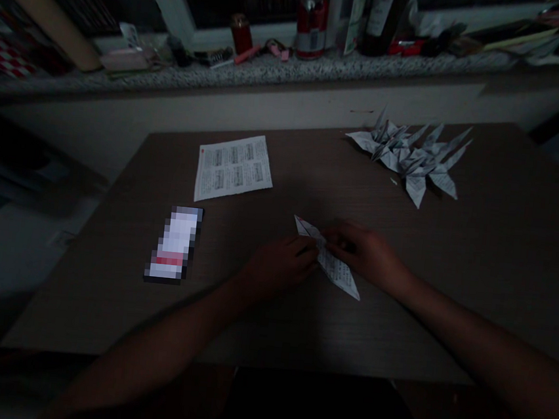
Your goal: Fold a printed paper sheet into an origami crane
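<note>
A folded piece of printed paper [334,267], long and pointed at both ends, lies on the brown table [476,268] between my hands. My left hand [279,265] pinches its middle from the left, fingers closed. From the right, my right hand [367,252] presses its fingers together on the same fold. Several finished paper cranes [413,158] lie in a heap at the table's far right. A flat printed sheet [234,167] rests at the far left-centre.
A phone with a lit screen [175,243] lies on the table's left. Behind the table a stone ledge [297,73] carries a red can [312,25], a small red jar [241,33], bottles and clutter. The room is dim.
</note>
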`<state>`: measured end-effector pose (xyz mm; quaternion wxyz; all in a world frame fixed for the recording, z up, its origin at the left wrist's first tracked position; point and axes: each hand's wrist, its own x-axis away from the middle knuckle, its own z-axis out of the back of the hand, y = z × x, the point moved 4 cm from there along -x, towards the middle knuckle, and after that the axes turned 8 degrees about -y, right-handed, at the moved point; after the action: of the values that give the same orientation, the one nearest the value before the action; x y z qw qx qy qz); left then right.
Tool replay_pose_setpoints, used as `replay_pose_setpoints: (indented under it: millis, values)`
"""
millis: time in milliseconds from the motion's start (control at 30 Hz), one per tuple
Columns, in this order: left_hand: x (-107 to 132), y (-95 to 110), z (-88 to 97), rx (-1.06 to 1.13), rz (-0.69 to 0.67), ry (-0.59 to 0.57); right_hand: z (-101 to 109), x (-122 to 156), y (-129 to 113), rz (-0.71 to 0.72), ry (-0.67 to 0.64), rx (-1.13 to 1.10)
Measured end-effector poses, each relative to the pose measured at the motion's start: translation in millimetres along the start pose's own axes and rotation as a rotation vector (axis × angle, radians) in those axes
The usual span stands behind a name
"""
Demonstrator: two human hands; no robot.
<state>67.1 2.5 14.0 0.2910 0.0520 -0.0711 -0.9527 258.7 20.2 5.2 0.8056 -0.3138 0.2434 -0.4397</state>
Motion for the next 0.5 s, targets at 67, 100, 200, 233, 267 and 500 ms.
replay_pose_setpoints:
  millis: [67, 100, 200, 233, 267, 500]
  values:
    - [2.7, 0.1, 1.0, 0.024, 0.010, -0.005, -0.2, 1.0, -1.4, 0.043, 0.006, 0.045]
    - [3.7, -0.3, 1.5, 0.030, 0.013, -0.010, -0.4, 1.6, -1.8, 0.059, 0.007, 0.070]
    - [5.3, -2.3, 2.9, 0.028, -0.001, -0.022, -1.7, 3.3, -1.9, 0.092, 0.001, 0.155]
    - [5.7, -3.0, 3.2, 0.025, -0.008, -0.022, -2.4, 3.7, -1.5, 0.100, -0.005, 0.186]
    - [6.1, -3.8, 3.3, 0.024, -0.013, -0.020, -3.2, 4.0, -1.0, 0.107, -0.012, 0.217]
    - [10.0, -8.5, -0.8, 0.063, -0.010, -0.078, -5.1, 7.3, -2.4, 0.122, -0.067, 0.341]
